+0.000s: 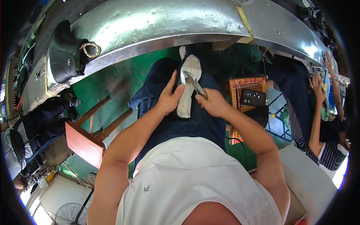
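Observation:
A shoe on its last (pixel 184 102) lies sole side up over my lap, with the toe pointing away from me. Its bottom is pale, with a dark upper edge folded round the rim. My left hand (pixel 169 96) grips the shoe's left side, thumb on the pale bottom. In my right hand (pixel 214 103) is a pair of metal pincers (pixel 198 88), fingers closed round the handles. The pincers' head rests against the middle of the shoe's bottom; whether the jaws pinch any material is too small to tell.
Ahead runs a metal-topped bench (pixel 168 22), with a black ankle boot (pixel 63 56) on its left end. A wooden stool (pixel 84 140) stands left. To my right, a beaded seat (pixel 234 92) carries a black device (pixel 253 98). Co-workers sit on both sides.

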A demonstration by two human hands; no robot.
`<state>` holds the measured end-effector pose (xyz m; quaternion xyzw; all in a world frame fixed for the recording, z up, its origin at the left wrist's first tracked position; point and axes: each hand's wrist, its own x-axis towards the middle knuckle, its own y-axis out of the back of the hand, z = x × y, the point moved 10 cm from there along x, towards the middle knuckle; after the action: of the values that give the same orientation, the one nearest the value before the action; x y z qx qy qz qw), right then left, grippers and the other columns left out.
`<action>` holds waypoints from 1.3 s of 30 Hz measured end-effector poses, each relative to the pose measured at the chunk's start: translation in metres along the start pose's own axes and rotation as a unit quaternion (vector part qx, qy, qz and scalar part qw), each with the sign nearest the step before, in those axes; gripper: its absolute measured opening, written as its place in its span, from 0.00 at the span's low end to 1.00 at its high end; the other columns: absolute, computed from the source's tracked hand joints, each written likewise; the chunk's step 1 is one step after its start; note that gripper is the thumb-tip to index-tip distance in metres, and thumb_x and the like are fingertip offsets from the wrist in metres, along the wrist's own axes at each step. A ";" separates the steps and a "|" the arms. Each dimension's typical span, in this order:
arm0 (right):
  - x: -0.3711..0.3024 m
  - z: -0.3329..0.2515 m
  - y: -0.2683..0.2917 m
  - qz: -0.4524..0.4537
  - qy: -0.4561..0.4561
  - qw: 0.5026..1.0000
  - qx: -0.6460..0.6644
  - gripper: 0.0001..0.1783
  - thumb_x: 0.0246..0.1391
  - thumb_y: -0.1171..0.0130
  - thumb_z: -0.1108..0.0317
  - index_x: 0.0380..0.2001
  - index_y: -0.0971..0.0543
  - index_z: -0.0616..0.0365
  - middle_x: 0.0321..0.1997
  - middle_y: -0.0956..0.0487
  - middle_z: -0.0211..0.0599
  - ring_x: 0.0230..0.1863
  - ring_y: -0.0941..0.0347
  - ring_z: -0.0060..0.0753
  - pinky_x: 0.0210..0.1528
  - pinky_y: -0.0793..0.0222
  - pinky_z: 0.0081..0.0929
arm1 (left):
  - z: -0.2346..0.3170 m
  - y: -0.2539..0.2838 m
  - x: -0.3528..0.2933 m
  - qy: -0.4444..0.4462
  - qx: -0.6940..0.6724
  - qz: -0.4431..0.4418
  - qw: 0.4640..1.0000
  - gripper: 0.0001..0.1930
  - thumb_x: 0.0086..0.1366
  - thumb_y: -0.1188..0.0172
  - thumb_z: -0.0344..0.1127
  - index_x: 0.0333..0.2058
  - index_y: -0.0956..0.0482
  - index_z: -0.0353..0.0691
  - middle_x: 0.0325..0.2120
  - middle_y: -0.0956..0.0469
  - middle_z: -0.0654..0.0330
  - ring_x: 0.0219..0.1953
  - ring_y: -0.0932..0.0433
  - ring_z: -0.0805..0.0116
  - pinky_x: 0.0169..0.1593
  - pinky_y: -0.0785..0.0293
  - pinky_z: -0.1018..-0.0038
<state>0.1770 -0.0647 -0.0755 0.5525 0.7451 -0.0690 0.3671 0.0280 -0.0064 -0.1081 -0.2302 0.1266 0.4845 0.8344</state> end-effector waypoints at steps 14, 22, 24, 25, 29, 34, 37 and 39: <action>-0.002 0.006 -0.017 -0.060 -0.036 0.961 0.268 0.18 0.69 0.45 0.55 0.35 0.24 0.62 0.25 0.22 0.31 0.23 0.25 0.24 0.25 0.32 0.23 | 0.041 -0.013 -0.014 -0.224 0.299 0.031 0.927 0.36 0.72 0.46 0.39 0.74 0.52 0.48 0.65 0.34 0.38 0.67 0.33 0.47 0.67 0.36 0.67; -0.031 0.018 -0.020 -0.209 -0.107 0.885 0.402 0.20 0.69 0.47 0.54 0.45 0.25 0.64 0.37 0.20 0.34 0.34 0.19 0.27 0.22 0.23 0.22 | 0.057 -0.023 -0.012 -0.149 0.488 0.011 0.860 0.30 0.72 0.51 0.41 0.71 0.43 0.60 0.58 0.31 0.31 0.54 0.25 0.33 0.58 0.26 0.52; -0.032 0.021 0.004 -0.155 -0.087 0.937 0.301 0.20 0.70 0.48 0.53 0.43 0.25 0.63 0.36 0.20 0.35 0.34 0.19 0.27 0.21 0.26 0.22 | 0.057 -0.024 -0.008 -0.127 0.509 0.009 0.851 0.29 0.72 0.52 0.41 0.71 0.42 0.59 0.57 0.30 0.30 0.52 0.23 0.33 0.57 0.25 0.52; -0.030 0.019 0.021 -0.102 -0.066 0.974 0.193 0.20 0.70 0.50 0.53 0.41 0.25 0.62 0.35 0.19 0.35 0.34 0.20 0.26 0.19 0.28 0.22 | 0.058 -0.027 -0.008 -0.133 0.507 0.008 0.851 0.28 0.72 0.51 0.41 0.70 0.41 0.59 0.56 0.29 0.29 0.51 0.23 0.32 0.56 0.25 0.52; 0.003 -0.027 0.050 0.087 0.138 0.985 0.059 0.25 0.70 0.53 0.50 0.35 0.26 0.66 0.26 0.21 0.38 0.25 0.22 0.29 0.26 0.28 0.30 | 0.064 -0.041 -0.014 -0.133 0.513 -0.006 0.848 0.27 0.71 0.51 0.35 0.68 0.37 0.54 0.53 0.27 0.37 0.50 0.23 0.38 0.54 0.24 0.55; 0.021 -0.021 0.043 0.001 0.047 0.999 0.003 0.27 0.72 0.57 0.49 0.33 0.26 0.65 0.26 0.22 0.37 0.22 0.24 0.29 0.28 0.28 0.31 | 0.056 -0.041 -0.019 -0.173 0.536 -0.030 0.826 0.26 0.73 0.53 0.38 0.69 0.38 0.57 0.57 0.30 0.32 0.51 0.23 0.34 0.54 0.24 0.53; 0.024 -0.020 0.047 0.007 0.032 0.999 0.022 0.28 0.72 0.57 0.49 0.33 0.26 0.66 0.27 0.21 0.40 0.24 0.23 0.32 0.30 0.27 0.33 | 0.053 -0.037 -0.020 -0.164 0.527 -0.007 0.834 0.29 0.73 0.53 0.41 0.71 0.44 0.54 0.61 0.34 0.31 0.52 0.23 0.32 0.56 0.25 0.53; 0.021 -0.010 0.040 -0.012 -0.016 0.999 0.047 0.28 0.72 0.57 0.49 0.34 0.26 0.67 0.27 0.21 0.41 0.25 0.22 0.32 0.31 0.26 0.33 | 0.052 -0.032 -0.020 -0.147 0.511 0.017 0.847 0.32 0.73 0.53 0.43 0.73 0.48 0.49 0.63 0.35 0.31 0.53 0.24 0.33 0.57 0.26 0.53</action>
<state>0.2051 -0.0281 -0.0694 0.5587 0.7418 -0.1169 0.3520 0.0457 -0.0088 -0.0464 0.3044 0.2361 0.3934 0.8348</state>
